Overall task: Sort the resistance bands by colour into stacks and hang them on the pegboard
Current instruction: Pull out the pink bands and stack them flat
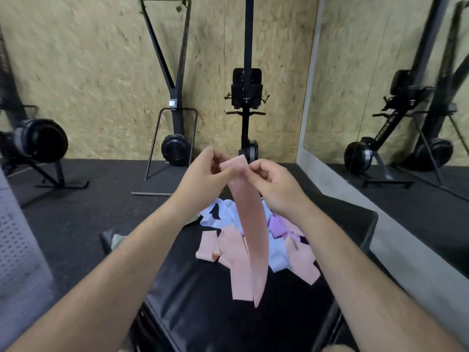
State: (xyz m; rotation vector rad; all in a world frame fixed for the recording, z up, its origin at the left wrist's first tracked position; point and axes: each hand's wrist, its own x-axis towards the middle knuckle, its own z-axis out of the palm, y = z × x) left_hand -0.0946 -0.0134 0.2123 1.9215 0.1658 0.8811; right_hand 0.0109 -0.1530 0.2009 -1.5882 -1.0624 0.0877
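Observation:
A long pink resistance band (pixel 251 224) hangs down in front of me, held up at its top end by both hands. My left hand (pixel 203 179) pinches its upper left edge and my right hand (pixel 276 186) pinches its upper right edge. Below it, on a black padded bench (pixel 228 313), lies a loose pile of bands: pink ones (pixel 228 252), pale blue ones (pixel 220 214) and purple ones (pixel 279 224). A pale green band (pixel 118 240) shows at the bench's left edge, partly hidden by my left forearm. No pegboard is in view.
Black exercise machines (pixel 175 138) stand against the chipboard wall (pixel 101 72) ahead, one more at far left (pixel 38 141). A mirror (pixel 406 97) on the right reflects them. Dark rubber floor (pixel 88 199) surrounds the bench. A grey perforated panel (pixel 17 250) stands at left.

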